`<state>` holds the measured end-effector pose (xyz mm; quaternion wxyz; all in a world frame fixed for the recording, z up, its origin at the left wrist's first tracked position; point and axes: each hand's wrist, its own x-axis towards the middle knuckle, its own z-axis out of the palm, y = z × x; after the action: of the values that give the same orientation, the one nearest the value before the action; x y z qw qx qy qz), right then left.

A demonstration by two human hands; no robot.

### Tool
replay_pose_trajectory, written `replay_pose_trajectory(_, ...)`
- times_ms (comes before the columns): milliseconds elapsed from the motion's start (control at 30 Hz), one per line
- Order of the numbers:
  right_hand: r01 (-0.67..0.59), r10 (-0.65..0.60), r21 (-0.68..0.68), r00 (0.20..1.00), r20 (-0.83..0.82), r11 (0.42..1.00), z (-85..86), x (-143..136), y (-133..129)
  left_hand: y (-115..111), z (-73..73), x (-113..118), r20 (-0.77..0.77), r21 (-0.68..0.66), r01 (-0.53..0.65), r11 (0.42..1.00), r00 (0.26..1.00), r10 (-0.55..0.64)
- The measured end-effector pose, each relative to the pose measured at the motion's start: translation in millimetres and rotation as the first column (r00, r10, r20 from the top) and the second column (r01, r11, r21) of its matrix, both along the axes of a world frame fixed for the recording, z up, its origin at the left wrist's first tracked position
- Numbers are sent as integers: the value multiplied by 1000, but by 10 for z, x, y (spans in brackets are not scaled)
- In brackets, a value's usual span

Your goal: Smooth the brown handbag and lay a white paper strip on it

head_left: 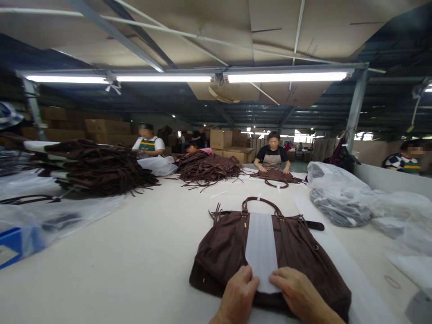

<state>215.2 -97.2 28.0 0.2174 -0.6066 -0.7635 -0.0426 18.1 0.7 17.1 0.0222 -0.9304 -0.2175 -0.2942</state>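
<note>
- Our left hand (238, 290) has its fingers bent in at the left edge of the strip (262, 243), near its lower end; we cannot tell whether they pinch it or only press it.
- Our right hand (299, 288) mirrors it at the strip's right edge, fingers bent and thumb turned inward; here too we cannot tell pinching from pressing.
- The two hands stand a little apart, with the white strip between them.
- The brown bag (219, 252) lies flat under and beyond our hands, and the strip runs up its middle, away from us.
- Past our hands, at the bag's far edge, the handle (276, 208) arches onto the counter (118, 270).
- A dark tab (315, 225) sticks out beyond our right hand.
- Far ahead and left of our hands we see two brown piles, the nearer pile (97, 164) and the farther pile (209, 166).
- Straight ahead, well beyond our hands, a co-worker (273, 155) has both palms on another bag (278, 174).
- Right of our hands and farther off sits crumpled plastic (340, 189).
</note>
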Motion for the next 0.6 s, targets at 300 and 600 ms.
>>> replay_pose_trajectory(300, -22, 22, -8, 999, 26, 1000, 34, -1, -183, 21, 73, -25, 13, 73, 120, 990, 993, -121)
replay_pose_trajectory(600, -264, 267, -49, 924, 273, 963, -175, -370, -555, -23, 328, -210, -222, -162, 224, 961, 941, -257)
